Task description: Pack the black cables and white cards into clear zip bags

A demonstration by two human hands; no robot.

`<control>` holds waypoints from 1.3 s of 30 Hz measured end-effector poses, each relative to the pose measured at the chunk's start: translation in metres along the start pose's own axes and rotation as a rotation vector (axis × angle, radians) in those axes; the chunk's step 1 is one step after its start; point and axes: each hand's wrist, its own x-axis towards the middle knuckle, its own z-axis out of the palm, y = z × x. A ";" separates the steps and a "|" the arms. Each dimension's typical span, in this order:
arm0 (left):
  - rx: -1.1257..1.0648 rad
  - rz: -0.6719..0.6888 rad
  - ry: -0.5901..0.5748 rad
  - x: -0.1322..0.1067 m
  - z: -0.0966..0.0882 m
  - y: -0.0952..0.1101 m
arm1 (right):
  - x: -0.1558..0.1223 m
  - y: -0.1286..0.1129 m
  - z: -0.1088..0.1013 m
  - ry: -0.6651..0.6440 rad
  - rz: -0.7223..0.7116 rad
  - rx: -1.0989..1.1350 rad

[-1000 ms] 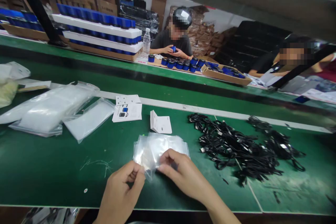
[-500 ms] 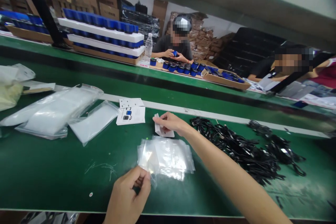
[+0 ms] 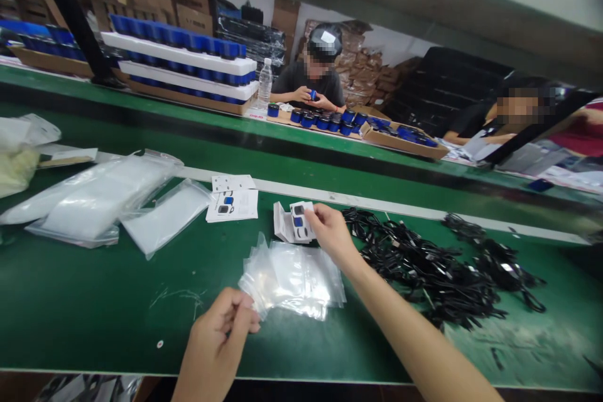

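Left hand [image 3: 214, 333] low center, thumb and fingers pinched narrow on the near-left corner of a stack of clear zip bags [image 3: 292, 279]; the corner sits right at the fingertips and looks held, though the thin plastic makes it hard to see. Stack lies flat on the green workbench [image 3: 94, 308], center of frame. Right hand [image 3: 332, 232] is just above the stack, narrow pinch on a small white printed leaflet [image 3: 296, 223], which is opened up and tilted, with its lower edge by the workbench; fingertips on its right side. Leaflet is just beyond the stack, apart from it.

Left of the leaflet: printed instruction cards [image 3: 232, 204]. Further left: larger bags of white packing material [image 3: 97, 201]. Right of the right hand: tangled pile of black cables [image 3: 424, 270], close to it but not touching.

Across the bench, upper center, a co-worker [image 3: 313, 69] holds a small blue item in both hands over a cardboard tray of blue-and-black round items [image 3: 325, 122]. Plastic water bottle [image 3: 264, 85] beside that tray. Another person [image 3: 516, 113] sits at upper right.
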 end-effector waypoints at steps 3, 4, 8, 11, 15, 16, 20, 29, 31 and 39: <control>-0.213 -0.146 0.173 0.003 -0.002 0.012 | -0.055 -0.009 0.000 0.052 -0.123 -0.007; -0.246 -0.160 0.207 0.004 -0.002 0.016 | -0.072 -0.011 0.003 0.027 -0.171 -0.011; -0.116 -0.009 0.232 0.012 0.000 0.023 | -0.117 -0.014 0.024 -0.011 -0.458 -0.058; 0.077 0.150 0.274 0.015 0.005 0.021 | -0.125 -0.013 0.039 0.036 -0.502 -0.001; 0.133 0.187 0.375 0.016 0.008 0.021 | -0.138 -0.010 0.058 0.222 -0.405 0.119; 0.143 0.189 0.398 0.016 0.008 0.022 | -0.143 -0.009 0.063 0.266 -0.326 0.184; 0.190 0.200 0.466 0.014 0.008 0.026 | -0.163 -0.002 0.084 0.066 0.023 0.546; 0.416 0.400 0.328 0.012 0.008 0.031 | -0.140 0.002 0.039 0.245 -0.614 0.018; 0.467 0.480 0.292 0.010 0.010 0.033 | -0.136 0.002 0.032 0.268 -0.768 -0.132; 0.649 0.727 0.152 0.001 0.025 0.026 | -0.134 -0.005 0.026 0.170 -0.419 -0.360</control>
